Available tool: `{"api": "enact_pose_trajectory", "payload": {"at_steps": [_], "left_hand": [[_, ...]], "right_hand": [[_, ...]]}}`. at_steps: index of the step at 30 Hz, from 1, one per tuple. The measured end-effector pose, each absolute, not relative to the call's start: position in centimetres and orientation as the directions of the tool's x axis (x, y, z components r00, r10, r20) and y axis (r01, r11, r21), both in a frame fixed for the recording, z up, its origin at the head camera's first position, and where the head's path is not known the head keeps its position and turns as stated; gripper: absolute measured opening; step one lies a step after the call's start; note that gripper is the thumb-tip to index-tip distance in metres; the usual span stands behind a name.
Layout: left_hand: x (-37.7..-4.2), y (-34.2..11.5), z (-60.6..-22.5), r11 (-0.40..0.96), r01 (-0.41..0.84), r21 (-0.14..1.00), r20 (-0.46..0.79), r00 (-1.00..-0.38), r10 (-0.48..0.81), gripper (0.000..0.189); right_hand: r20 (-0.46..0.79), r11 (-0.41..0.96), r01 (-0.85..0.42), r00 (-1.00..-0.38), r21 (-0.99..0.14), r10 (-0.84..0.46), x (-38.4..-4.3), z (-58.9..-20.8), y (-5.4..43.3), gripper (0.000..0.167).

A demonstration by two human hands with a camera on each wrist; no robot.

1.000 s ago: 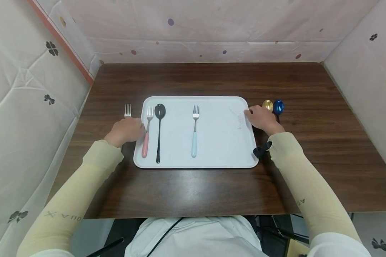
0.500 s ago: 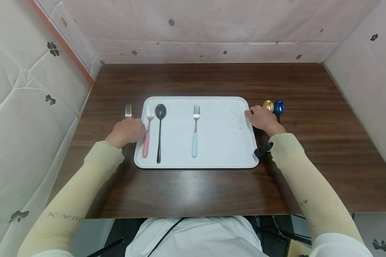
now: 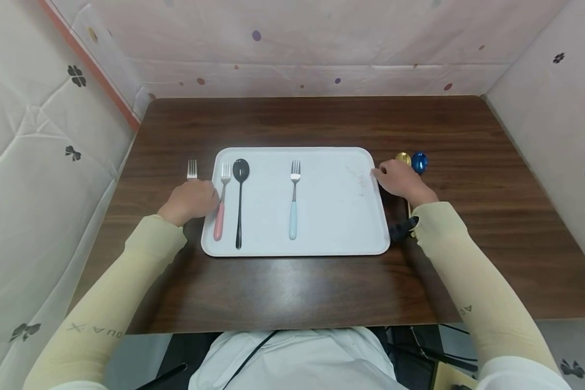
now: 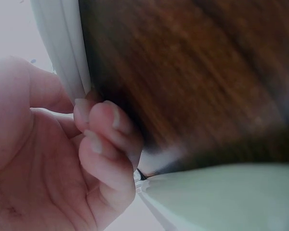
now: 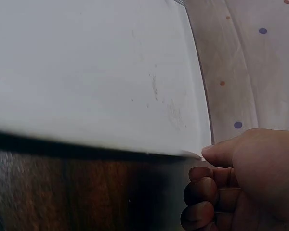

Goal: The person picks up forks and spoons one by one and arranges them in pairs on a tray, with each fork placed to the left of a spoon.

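A white rectangular tray (image 3: 341, 216) lies between both hands. At its left edge my left hand (image 3: 190, 200) pinches the rim; the left wrist view shows curled fingertips (image 4: 98, 144) against the tray edge (image 4: 67, 48). My right hand (image 3: 400, 179) holds the right rim, thumb on top and fingers curled below in the right wrist view. On the tray lie a pink-handled fork (image 3: 219, 219), a black spoon (image 3: 241, 170) and a light-blue-handled fork (image 3: 293, 219).
Beyond the left hand, a fork's tines (image 3: 192, 169) show on the brown table (image 3: 292, 298), its handle mostly hidden. A gold spoon (image 3: 403, 158) and a blue spoon (image 3: 420, 162) lie partly behind the right hand. Pale walls enclose the table's back and sides.
The right hand and wrist have shifted slightly to the right, and part of a gold handle now shows beside that wrist. Both hands still hold the tray, and the cutlery on it has not moved.
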State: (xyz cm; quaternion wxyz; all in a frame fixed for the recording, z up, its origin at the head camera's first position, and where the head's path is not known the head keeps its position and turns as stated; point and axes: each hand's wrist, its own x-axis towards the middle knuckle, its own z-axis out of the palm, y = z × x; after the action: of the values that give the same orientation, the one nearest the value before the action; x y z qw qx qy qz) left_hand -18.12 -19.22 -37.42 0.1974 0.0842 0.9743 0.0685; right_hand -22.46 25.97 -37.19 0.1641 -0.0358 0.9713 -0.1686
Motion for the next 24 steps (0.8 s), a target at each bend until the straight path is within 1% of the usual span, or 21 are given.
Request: {"api": "enact_pose_trajectory", "payload": {"at_steps": [13, 18, 24], "left_hand": [[-18.2, -19.3, -37.4, 0.973, 0.159, 0.168, -0.363, -0.908, 0.211, 0.031], [-18.1, -19.4, -37.5, 0.972, 0.153, 0.179, -0.365, -0.907, 0.210, 0.030], [-18.0, -19.4, -37.4, 0.973, 0.141, 0.182, -0.376, -0.904, 0.201, 0.031]], "right_hand": [[-0.245, 0.949, -0.032, -0.963, -0.314, -0.113, -22.0, -36.3, 28.0, 0.038], [-0.265, 0.944, -0.012, -0.959, -0.329, -0.105, -21.7, -36.0, 29.1, 0.038], [-0.292, 0.948, 0.016, -0.953, -0.319, -0.082, -21.3, -35.6, 30.4, 0.040]]}}
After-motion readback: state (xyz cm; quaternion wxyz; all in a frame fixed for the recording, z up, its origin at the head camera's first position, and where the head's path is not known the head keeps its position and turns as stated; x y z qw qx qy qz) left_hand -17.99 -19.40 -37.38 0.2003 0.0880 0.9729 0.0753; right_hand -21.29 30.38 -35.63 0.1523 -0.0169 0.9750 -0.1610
